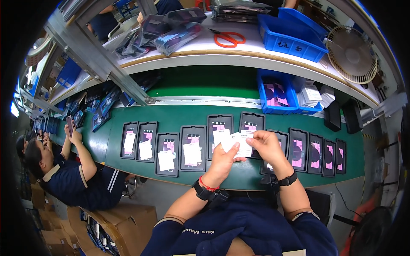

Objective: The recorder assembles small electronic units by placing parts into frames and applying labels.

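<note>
A small fan of white printed cards (244, 150) is spread between my hands above the row of black trays. My left hand (220, 165) grips the cards from below, thumb on top. With thumb and fingers, my right hand (268, 147) pinches the card at the right by its upper corner. Under them sits a black tray (253, 116), partly hidden by the cards and hands. Several trays to the left, such as this black tray (161, 137), carry a white card (166, 161) over pink and black pieces. On the right, a black tray (291, 135) shows its pink pieces (297, 155) uncovered.
The trays stand on a green bench (106, 141). At its back are a blue bin (282, 109) and stacked white cards (310, 94). Orange scissors (230, 39), bagged parts (177, 34) and an electric fan (352, 53) occupy the shelf. A co-worker (81, 179) sits at left.
</note>
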Demonstrator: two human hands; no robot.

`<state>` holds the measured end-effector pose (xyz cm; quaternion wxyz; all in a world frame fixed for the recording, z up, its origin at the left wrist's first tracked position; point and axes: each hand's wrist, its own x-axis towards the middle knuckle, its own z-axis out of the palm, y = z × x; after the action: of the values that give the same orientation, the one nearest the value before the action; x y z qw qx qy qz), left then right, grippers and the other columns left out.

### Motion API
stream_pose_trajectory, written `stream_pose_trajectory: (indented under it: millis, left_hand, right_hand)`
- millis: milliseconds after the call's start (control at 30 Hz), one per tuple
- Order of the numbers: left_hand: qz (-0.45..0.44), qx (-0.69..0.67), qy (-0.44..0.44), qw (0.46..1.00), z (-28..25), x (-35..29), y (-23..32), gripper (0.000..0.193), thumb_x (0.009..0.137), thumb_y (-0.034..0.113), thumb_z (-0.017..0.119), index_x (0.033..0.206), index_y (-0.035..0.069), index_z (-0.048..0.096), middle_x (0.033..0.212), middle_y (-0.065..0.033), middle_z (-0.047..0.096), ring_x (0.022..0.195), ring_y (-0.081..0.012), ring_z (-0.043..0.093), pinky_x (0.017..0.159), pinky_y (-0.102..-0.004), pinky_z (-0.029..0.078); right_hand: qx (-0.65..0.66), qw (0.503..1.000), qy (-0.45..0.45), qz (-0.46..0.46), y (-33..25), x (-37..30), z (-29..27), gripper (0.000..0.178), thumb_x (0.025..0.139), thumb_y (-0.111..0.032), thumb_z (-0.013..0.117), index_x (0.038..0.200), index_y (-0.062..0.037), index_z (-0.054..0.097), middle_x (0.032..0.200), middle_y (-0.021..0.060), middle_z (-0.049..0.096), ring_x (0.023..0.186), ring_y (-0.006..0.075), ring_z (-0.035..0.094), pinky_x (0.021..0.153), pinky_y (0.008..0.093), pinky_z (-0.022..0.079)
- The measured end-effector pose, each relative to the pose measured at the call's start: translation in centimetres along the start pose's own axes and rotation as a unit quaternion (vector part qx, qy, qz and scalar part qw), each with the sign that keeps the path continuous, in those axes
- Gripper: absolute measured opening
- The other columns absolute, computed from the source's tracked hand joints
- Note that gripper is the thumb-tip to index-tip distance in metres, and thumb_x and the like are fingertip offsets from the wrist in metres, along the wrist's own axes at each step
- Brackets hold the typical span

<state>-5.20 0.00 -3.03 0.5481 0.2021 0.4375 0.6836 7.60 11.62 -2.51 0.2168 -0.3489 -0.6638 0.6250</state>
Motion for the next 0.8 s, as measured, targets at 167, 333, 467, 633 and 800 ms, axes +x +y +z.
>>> stream_pose_trajectory:
  millis: [167,333,467,633,800]
  left_hand:
    - [-0.028,-0.061,-0.034,0.997,2.1,0.8,-1.0,0.029,0.093,0.013,0.051,0.119,0.0,0.05,0.109,-0.0128,0.061,0.097,-0.0216,0.062,0.072,-0.0339,0.056]
    - [-0.051,-0.009,-0.047,0.998,4.3,1.8,-2.2,0.029,0.091,0.01,0.053,0.118,0.001,0.05,0.108,-0.0131,0.062,0.094,-0.0215,0.063,0.07,-0.0324,0.057]
    - [-0.071,-0.002,-0.032,0.997,6.5,2.5,-3.8,0.027,0.087,0.005,0.059,0.114,0.001,0.053,0.101,-0.0101,0.063,0.086,-0.0188,0.064,0.062,-0.0289,0.056]
    - [-0.057,0.014,-0.008,0.998,7.7,3.4,-4.8,0.02,0.085,0.004,0.062,0.104,0.0,0.059,0.096,-0.0078,0.065,0.08,-0.0145,0.063,0.054,-0.0237,0.053]
    - [-0.063,0.049,-0.059,0.995,9.6,4.1,-6.3,0.023,0.084,0.005,0.064,0.106,0.003,0.058,0.093,-0.0064,0.065,0.078,-0.0137,0.063,0.054,-0.0237,0.052]
  right_hand:
    - [0.11,0.988,0.106,-0.024,0.7,-2.4,-4.6,0.004,0.085,-0.002,0.06,0.083,0.0017,0.06,0.078,0.0058,0.065,0.067,0.0075,0.058,0.061,0.0215,0.047]
    - [-0.162,0.968,0.191,0.016,3.0,-4.6,-8.3,0.019,0.077,-0.012,0.07,0.068,0.0012,0.06,0.057,0.0058,0.06,0.05,0.0087,0.052,0.047,0.0261,0.041]
    - [-0.235,0.943,0.235,-0.003,3.1,-5.0,-8.5,0.024,0.071,-0.015,0.075,0.065,0.0021,0.06,0.052,0.0106,0.057,0.046,0.0145,0.053,0.047,0.0296,0.042]
    - [-0.297,0.925,0.237,-0.004,3.0,-5.3,-9.9,0.027,0.07,-0.02,0.077,0.065,0.0004,0.06,0.051,0.0102,0.056,0.046,0.0159,0.054,0.045,0.0313,0.042]
    - [-0.058,0.974,0.212,-0.054,3.3,-6.0,-10.3,0.019,0.079,-0.015,0.072,0.081,0.0002,0.062,0.069,0.0042,0.062,0.059,0.0077,0.055,0.052,0.0241,0.043]
